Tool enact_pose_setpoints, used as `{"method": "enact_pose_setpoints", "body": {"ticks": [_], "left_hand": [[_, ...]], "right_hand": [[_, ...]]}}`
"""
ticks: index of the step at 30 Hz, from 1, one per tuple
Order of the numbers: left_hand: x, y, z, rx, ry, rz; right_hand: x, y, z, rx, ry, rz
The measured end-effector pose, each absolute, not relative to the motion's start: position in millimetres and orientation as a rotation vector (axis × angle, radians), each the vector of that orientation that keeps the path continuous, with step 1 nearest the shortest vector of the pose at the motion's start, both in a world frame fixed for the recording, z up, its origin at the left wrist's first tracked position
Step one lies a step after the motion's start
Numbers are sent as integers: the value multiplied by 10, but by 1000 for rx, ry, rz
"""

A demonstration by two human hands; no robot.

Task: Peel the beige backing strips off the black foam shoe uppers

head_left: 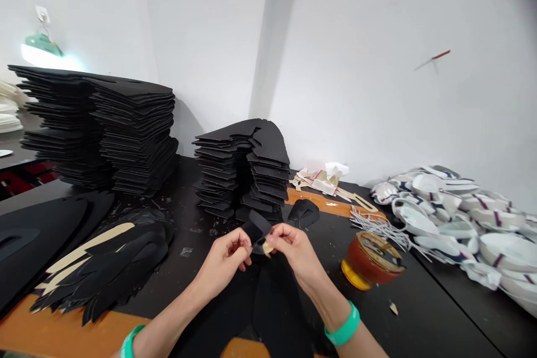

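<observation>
The left hand [226, 254] and right hand [291, 246] both pinch 1 small black foam piece [257, 227]. It sits between their fingertips, above the black table [419, 313].

Left hand [224, 257], right hand [293, 249] close beside it, both in pinching grip, forearms angling inward

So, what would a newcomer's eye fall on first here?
The left hand and right hand pinch a small black piece at the centre front. Behind them rise black stacks, the tallest at the back left. A white heap of parts lies along the right, with a round tin between it and the hands.
</observation>
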State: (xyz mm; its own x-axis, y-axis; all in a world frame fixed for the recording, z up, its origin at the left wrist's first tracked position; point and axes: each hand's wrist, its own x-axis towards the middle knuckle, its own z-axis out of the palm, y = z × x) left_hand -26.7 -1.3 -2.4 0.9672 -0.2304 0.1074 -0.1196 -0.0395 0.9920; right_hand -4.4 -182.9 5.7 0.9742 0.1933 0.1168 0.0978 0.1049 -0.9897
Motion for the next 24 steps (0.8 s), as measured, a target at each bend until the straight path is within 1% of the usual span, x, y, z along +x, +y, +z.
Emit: {"method": "enact_pose_setpoints", "body": {"ticks": [3,6,9,15,24], "left_hand": [[-237,16,-26,1580,-262,-101],[-206,22,-1,1556,-262,-79],[-185,-6,42,1556,-275,-74],[-189,-38,63,1606,-304,-186],[-142,62,-22,1632,-368,-254]], "right_hand": [[-8,-1877,36,-1417,-187,-52],[5,-1916,14,-1486,-238,-78],[-49,-1887,29,-1601,-357,-114],[-247,-1760,118,-1905,-704,-381],[-279,-1734,84,-1961,-755,-436]]}}
